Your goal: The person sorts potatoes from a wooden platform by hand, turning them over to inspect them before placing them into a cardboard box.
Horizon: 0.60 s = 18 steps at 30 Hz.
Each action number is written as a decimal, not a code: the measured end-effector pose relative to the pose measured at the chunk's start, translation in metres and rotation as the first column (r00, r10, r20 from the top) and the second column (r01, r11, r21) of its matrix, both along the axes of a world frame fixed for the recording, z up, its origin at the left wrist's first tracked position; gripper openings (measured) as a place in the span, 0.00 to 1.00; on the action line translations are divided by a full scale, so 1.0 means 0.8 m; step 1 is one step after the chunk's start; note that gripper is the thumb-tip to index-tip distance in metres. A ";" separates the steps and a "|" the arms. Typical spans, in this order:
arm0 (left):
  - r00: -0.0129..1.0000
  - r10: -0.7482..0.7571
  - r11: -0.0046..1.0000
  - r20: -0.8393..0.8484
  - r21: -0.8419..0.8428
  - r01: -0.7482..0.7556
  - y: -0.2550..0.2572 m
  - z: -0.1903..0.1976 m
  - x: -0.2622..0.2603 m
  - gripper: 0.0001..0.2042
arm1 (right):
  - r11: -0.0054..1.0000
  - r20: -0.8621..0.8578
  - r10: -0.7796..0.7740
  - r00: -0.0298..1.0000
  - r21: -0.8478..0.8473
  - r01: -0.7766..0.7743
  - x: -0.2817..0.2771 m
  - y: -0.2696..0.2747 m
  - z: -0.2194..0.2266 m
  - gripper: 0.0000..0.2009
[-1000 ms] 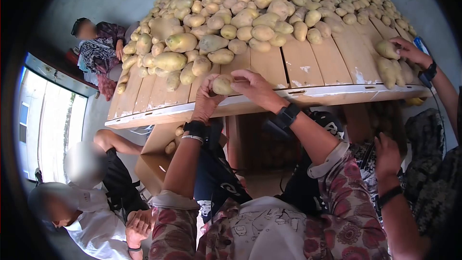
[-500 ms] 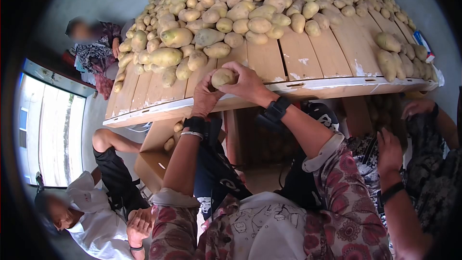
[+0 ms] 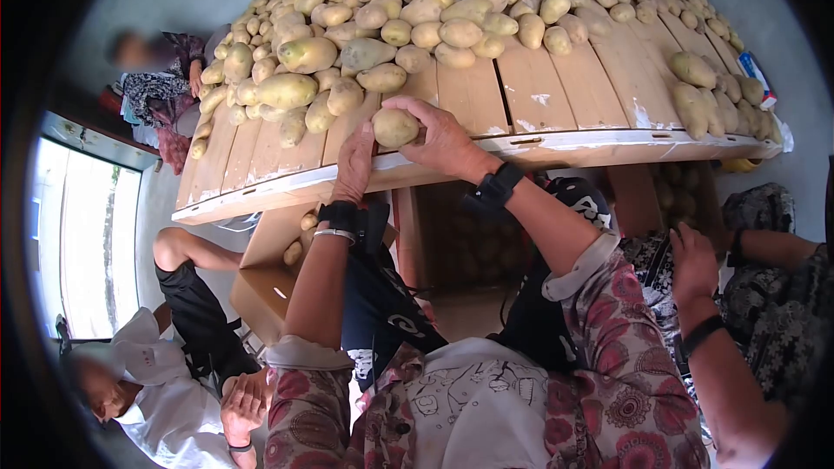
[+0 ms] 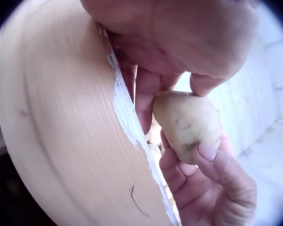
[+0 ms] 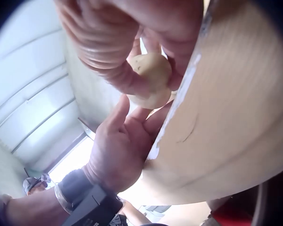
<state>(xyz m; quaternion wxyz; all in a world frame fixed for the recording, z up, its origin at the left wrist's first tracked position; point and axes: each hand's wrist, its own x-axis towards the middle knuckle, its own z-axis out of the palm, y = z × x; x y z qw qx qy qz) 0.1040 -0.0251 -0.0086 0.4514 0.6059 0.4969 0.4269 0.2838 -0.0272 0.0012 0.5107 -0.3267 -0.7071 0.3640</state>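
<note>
In the head view a pale, roundish potato (image 3: 395, 128) is up at the front edge of the wooden table. My right hand (image 3: 445, 144) grips it from the right, its thumb (image 4: 209, 153) pressed beside a dark blemish on the skin in the left wrist view. From the other side my left hand (image 3: 353, 162) holds the potato too, with thumb and fingertips at its surface. The right wrist view has the left hand (image 5: 120, 148) below the potato, fingers reaching under it. Part of the left fingers is hidden behind the potato.
A large heap of potatoes (image 3: 426, 9) covers the table's far part. A smaller group (image 3: 708, 104) lies at its right end. Below the table edge (image 3: 521, 149) stands a cardboard box (image 3: 261, 282) with a few potatoes. Other people sit at left and right.
The potato has been turned between my hands and shifted slightly left in view. The right hand spreads wider round it. At right, another person's hand has left the small potato group.
</note>
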 end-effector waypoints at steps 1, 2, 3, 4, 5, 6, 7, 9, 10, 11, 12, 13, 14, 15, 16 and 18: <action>1.000 0.004 1.000 0.001 -0.002 -0.004 -0.001 0.003 -0.002 0.22 | 1.000 0.001 0.004 1.000 -0.002 -0.004 -0.001 -0.001 0.003 0.27; 1.000 -0.002 1.000 -0.015 -0.031 0.002 -0.002 0.005 -0.003 0.22 | 0.999 0.007 0.011 1.000 -0.046 -0.011 -0.001 -0.003 0.006 0.27; 1.000 -0.011 0.998 -0.028 -0.059 0.010 -0.002 0.006 -0.003 0.23 | 0.996 0.014 0.016 1.000 -0.090 -0.015 0.000 -0.005 0.006 0.27; 1.000 -0.011 0.998 -0.024 -0.063 0.010 0.001 -0.004 -0.007 0.23 | 0.995 0.018 0.016 1.000 -0.094 -0.014 -0.001 -0.004 0.003 0.27; 0.998 0.009 1.000 -0.065 -0.014 -0.010 0.007 -0.018 -0.014 0.22 | 0.999 0.078 -0.004 0.997 -0.033 0.007 -0.003 -0.002 0.000 0.27; 0.995 0.029 0.999 -0.100 0.029 -0.027 0.012 -0.032 -0.021 0.22 | 0.999 0.142 -0.028 0.990 0.021 0.025 -0.004 -0.003 -0.006 0.27; 0.992 0.043 0.999 -0.117 0.035 -0.039 0.016 -0.033 -0.021 0.21 | 0.998 0.182 -0.040 0.982 0.061 0.029 -0.005 -0.004 -0.007 0.27; 0.911 0.084 0.914 -0.404 0.396 0.091 0.042 -0.071 -0.045 0.17 | 1.000 0.183 -0.001 0.983 0.030 -0.004 0.007 0.008 0.012 0.24; 0.863 0.126 0.910 -0.490 0.403 0.096 0.034 -0.059 -0.035 0.15 | 0.994 0.139 0.073 0.988 -0.095 -0.061 0.014 -0.005 -0.003 0.23; 0.805 0.166 0.906 -0.570 0.410 0.104 0.025 -0.042 -0.023 0.13 | 0.949 -0.058 0.154 0.986 -0.269 -0.164 0.018 -0.001 -0.002 0.21; 0.986 0.065 0.993 -0.153 0.107 -0.049 0.020 -0.032 -0.004 0.12 | 0.873 -0.261 0.186 0.947 -0.399 -0.281 0.020 0.002 -0.001 0.19; 0.987 0.073 0.994 -0.141 0.094 -0.060 0.016 -0.031 0.005 0.12 | 0.865 -0.252 0.191 0.949 -0.414 -0.284 0.024 -0.002 0.000 0.19; 0.895 0.213 0.963 -0.391 0.236 -0.126 0.011 -0.028 0.012 0.12 | 0.829 -0.327 0.228 0.917 -0.430 -0.359 0.030 -0.005 0.002 0.18; 0.721 0.358 0.913 -0.594 0.385 -0.137 0.008 -0.029 0.014 0.11 | 0.791 -0.407 0.254 0.877 -0.435 -0.431 0.039 -0.008 0.005 0.17; 0.718 0.359 0.914 -0.597 0.381 -0.140 0.008 -0.032 0.015 0.11 | 0.753 -0.486 0.275 0.830 -0.427 -0.500 0.050 -0.010 0.008 0.16; 0.656 0.442 0.872 -0.611 0.464 -0.155 0.011 -0.035 0.017 0.11 | 0.673 -0.628 0.303 0.716 -0.391 -0.628 0.071 -0.012 0.012 0.16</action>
